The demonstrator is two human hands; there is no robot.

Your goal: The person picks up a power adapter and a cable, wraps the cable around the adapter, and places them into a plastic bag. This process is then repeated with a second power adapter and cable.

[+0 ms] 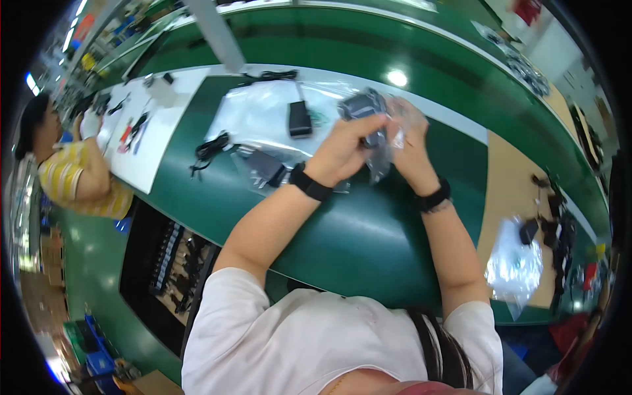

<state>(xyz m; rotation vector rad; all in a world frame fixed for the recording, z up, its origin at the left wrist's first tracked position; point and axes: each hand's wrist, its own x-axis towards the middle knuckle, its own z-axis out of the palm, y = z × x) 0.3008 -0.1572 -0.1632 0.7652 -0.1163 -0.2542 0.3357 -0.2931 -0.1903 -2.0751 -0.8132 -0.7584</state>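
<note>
Both hands on one item, upper centre of frame.
Left hand and right hand each grip a clear plastic bag holding a dark adapter, above the green counter; bag hangs down between them, left fingers closed on the adapter.

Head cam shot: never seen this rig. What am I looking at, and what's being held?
It is one wide fisheye view from a camera worn on a person's head, looking down, so straight edges bend. No robot: two bare hands. The left hand and right hand together hold a clear plastic bag with a dark object in it. On the green table lie a black adapter, a coiled black cable and more clear bags. Another person works at the far left.
</note>
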